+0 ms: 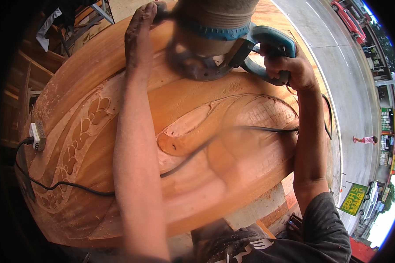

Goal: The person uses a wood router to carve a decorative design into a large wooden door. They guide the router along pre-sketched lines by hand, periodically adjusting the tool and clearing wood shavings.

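A large power router (213, 17) with a dark body, teal ring and dark base stands over a reddish wooden panel (197, 105) carved with curving grooves and leaf-like raised shapes. My left hand (140, 26) is closed on the dark knob at the router's upper left. On the other side, my right hand (292, 68) grips the teal-and-black handle, fingers wrapped round it. A black cord (61, 184) runs across the panel beneath or behind my left forearm to a white socket block (38, 136) at the left edge. The cutting bit is not clearly visible.
Wooden furniture pieces (39, 70) stand at the left, with dark tool stands behind. Beyond the panel's right side lie a concrete road (346, 87), a red car (349, 22), a white car (368, 201), a green-and-yellow sign (353, 199) and a distant person in pink (365, 139).
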The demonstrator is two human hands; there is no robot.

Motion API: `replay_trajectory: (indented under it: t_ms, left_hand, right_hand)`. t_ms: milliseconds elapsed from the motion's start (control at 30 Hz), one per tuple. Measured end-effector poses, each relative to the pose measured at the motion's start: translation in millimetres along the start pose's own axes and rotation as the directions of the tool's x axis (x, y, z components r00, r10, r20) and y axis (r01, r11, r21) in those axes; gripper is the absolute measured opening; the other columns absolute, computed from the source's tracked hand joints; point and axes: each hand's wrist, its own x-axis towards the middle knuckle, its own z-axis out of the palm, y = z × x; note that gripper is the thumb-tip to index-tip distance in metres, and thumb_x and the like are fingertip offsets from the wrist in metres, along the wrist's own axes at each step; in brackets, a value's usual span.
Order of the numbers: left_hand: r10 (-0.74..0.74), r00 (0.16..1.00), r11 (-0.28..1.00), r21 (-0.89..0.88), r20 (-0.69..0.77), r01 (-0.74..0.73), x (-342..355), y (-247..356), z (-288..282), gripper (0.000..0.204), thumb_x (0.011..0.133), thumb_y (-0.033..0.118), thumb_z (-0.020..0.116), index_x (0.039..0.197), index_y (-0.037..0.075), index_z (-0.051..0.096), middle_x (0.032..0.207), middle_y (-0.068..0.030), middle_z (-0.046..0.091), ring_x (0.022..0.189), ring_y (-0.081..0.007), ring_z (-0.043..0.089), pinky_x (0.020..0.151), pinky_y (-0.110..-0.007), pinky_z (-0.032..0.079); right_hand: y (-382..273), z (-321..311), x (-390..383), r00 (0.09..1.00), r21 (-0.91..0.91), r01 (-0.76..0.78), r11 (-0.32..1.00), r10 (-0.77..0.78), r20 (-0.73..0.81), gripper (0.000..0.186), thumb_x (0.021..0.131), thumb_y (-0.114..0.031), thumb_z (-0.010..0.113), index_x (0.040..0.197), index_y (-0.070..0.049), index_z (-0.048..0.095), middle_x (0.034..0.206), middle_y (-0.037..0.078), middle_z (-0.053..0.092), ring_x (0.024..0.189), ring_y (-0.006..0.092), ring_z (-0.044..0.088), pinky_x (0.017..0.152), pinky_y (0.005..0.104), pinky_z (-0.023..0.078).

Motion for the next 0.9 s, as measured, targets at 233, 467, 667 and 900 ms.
replay_trajectory:
  t_ms: [233,467,667,900]
  left_hand:
    - [0.068,0.989,0.994,0.072,0.128,-0.077,-2,4,-2,0.059,0.106,0.056,0.05,0.141,0.009,0.059,0.129,-0.0046,0.066,0.116,-0.015,0.063,0.11,-0.034,0.041]
    - [0.145,0.979,0.968,0.183,0.144,-0.17,-9,27,14,0.054,0.108,0.053,0.048,0.125,0.006,0.067,0.114,-0.0035,0.069,0.104,-0.014,0.061,0.096,-0.032,0.045]
    - [0.122,0.984,0.99,0.062,0.13,-0.131,7,12,14,0.057,0.106,0.054,0.051,0.132,0.005,0.064,0.121,-0.0044,0.068,0.112,-0.0143,0.062,0.097,-0.032,0.047]
    - [0.115,0.986,0.993,0.004,0.122,-0.116,16,-2,15,0.066,0.103,0.059,0.054,0.141,0.005,0.059,0.135,-0.0063,0.065,0.123,-0.0157,0.06,0.097,-0.033,0.051]
  right_hand:
    - [2,0,-1,1.0,0.039,0.001,0.999,-0.001,0.003,0.03,0.072,-0.012,0.076,0.099,-0.001,0.071,0.062,0.003,0.059,0.053,0.0114,0.054,0.054,0.0267,0.04]
    - [1,-4,2,1.0,-0.013,0.002,1.0,-0.002,0.012,0.026,0.075,-0.01,0.075,0.099,-0.002,0.071,0.063,0.003,0.06,0.053,0.012,0.055,0.053,0.0274,0.041]
    - [3,-6,7,1.0,0.057,-0.009,0.998,0.009,0.017,0.023,0.077,-0.01,0.076,0.098,-0.002,0.071,0.063,0.003,0.059,0.053,0.0126,0.055,0.053,0.0275,0.042]
    - [3,-9,12,0.999,0.049,0.009,0.999,-0.011,0.044,0.026,0.077,-0.009,0.075,0.101,0.0,0.07,0.063,0.003,0.058,0.053,0.0118,0.054,0.053,0.0272,0.041]
